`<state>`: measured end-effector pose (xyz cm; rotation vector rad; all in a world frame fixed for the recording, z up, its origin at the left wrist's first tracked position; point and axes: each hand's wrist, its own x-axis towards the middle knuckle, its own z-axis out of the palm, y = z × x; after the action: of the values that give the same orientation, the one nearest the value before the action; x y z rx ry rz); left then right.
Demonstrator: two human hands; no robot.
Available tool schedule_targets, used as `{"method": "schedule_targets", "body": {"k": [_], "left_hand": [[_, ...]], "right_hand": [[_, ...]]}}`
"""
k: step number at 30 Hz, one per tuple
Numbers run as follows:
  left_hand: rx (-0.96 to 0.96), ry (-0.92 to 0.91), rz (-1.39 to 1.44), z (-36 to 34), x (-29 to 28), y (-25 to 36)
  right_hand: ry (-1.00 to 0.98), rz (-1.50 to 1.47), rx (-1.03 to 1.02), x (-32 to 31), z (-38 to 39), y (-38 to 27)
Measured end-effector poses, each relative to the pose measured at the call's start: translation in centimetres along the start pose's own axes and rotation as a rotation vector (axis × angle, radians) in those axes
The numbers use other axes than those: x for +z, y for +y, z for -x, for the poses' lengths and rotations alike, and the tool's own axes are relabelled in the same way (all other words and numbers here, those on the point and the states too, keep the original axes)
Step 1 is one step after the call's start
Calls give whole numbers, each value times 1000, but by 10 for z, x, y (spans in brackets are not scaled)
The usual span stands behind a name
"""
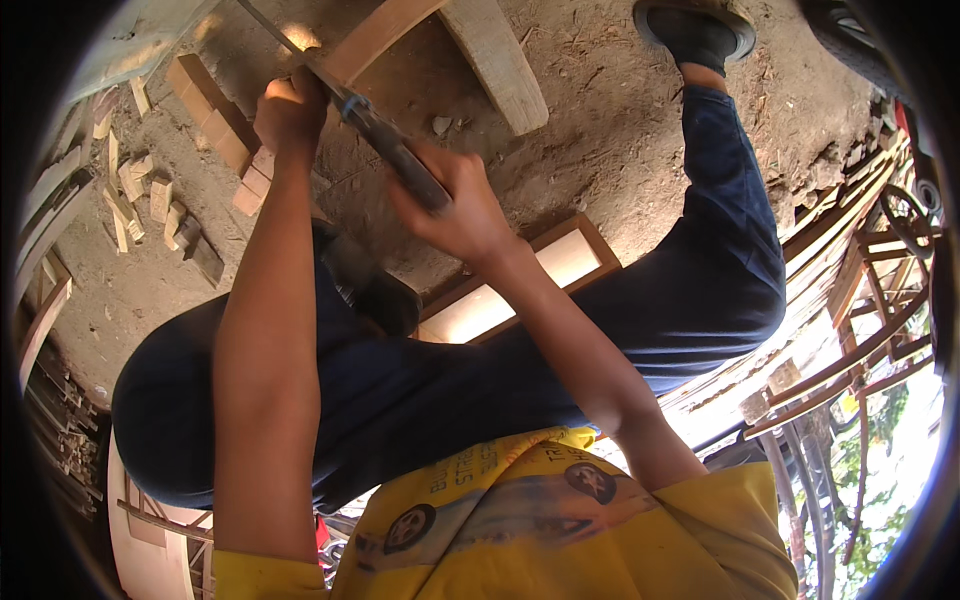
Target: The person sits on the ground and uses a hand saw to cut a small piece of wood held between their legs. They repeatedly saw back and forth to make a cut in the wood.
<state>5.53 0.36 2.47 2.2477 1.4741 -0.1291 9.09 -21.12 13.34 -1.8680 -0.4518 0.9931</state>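
My right hand (460, 205) is wrapped round the dark handle of a long, thin tool (385, 142). A blue band circles the tool where the handle meets a narrow bar, which runs up and away to the left. The bar's far end leaves the picture, so its kind is unclear. My left hand (288, 115) is closed right beside the bar, near the lower end of a curved brown wooden piece (380, 38). What its fingers grip is hidden. A pale wooden board (497, 68) lies to the right of that piece.
Cut wooden blocks (215, 118) and scattered offcuts (130, 190) lie on the dirt floor at left. A framed wooden panel (480, 308) rests under my right forearm. Wooden strips and chair-like frames (870, 300) stand at right. My legs are spread across the ground.
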Motion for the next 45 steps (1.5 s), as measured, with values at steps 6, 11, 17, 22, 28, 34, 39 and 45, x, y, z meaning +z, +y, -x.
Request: {"method": "schedule_targets", "body": {"k": [6, 11, 17, 22, 28, 34, 39, 45], "left_hand": [[-127, 93, 68, 5, 2, 5], [-60, 117, 53, -15, 30, -39], [-133, 83, 67, 7, 0, 9], [21, 115, -48, -5, 16, -14], [-26, 95, 48, 5, 4, 2], [-5, 133, 19, -4, 16, -11], [-56, 78, 34, 2, 7, -4], [-63, 148, 80, 5, 9, -2]], "right_hand": [[58, 253, -404, -16, 79, 70], [-23, 136, -111, 12, -2, 7], [98, 197, -363, -10, 79, 62], [32, 124, -198, 4, 5, 20], [93, 138, -268, -12, 76, 44], [72, 27, -218, 6, 2, 23], [35, 87, -131, 0, 37, 21], [152, 135, -312, 2, 46, 45]]}}
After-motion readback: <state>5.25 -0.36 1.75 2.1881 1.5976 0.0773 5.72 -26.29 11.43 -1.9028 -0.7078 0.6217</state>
